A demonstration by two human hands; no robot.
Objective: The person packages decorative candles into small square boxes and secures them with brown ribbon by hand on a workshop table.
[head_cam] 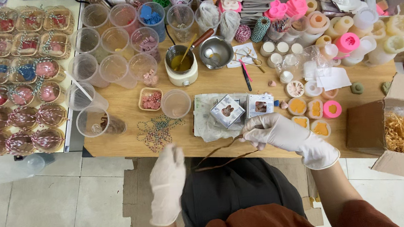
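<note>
gloved in white, the left hand (167, 183) is hanging loosely curled and empty below the table edge (132, 152), while the right hand (281, 132) is pinching a brown ribbon (220, 154) trailing leftward toward it, beside small window boxes (227, 110).

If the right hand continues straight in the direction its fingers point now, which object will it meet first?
The right hand points left along the table edge, pinching a brown string. Beyond it, the first thing is probably the left hand, though that looks lower, so depth is unclear.
</note>
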